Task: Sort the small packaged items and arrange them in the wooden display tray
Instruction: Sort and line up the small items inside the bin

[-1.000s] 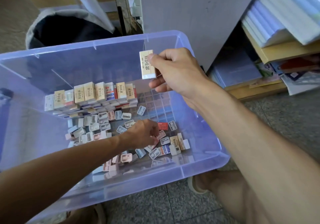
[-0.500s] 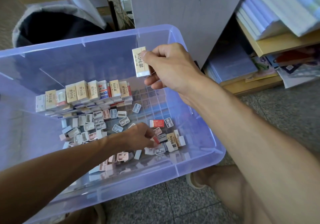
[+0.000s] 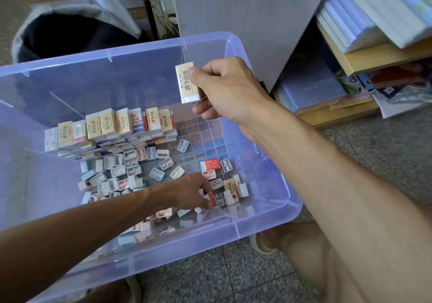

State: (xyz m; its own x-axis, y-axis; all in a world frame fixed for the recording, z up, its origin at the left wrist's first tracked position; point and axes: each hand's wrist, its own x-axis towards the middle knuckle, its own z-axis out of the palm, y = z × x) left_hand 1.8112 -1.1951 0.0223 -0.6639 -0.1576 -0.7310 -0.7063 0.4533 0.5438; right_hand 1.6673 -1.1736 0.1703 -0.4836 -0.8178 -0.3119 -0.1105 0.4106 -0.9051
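A clear purple plastic bin [image 3: 264,223] on the floor holds several small packaged erasers and sharpeners. A row of upright beige eraser packs [image 3: 117,125] stands along its far left side; loose pink, white and blue sharpeners [image 3: 131,169] lie scattered on the bottom. My right hand [image 3: 224,87] pinches a beige eraser pack [image 3: 188,82] above the bin's far right. My left hand [image 3: 189,192] reaches down among the loose items and pinches a small red-and-white pack [image 3: 211,199]. A red pack [image 3: 211,164] lies flat to the right. No wooden tray is in view.
A grey cabinet panel [image 3: 245,10] stands behind the bin. Shelves to the right hold stacked paper [image 3: 364,10] and blue notebooks [image 3: 311,87]. A black-lined bin [image 3: 70,33] sits at the back left. My bent knee [image 3: 304,244] is beside the container on the speckled floor.
My left hand has shifted slightly toward the near right among the loose items and now pinches a red-and-white pack. My right hand keeps holding the beige pack almost still.
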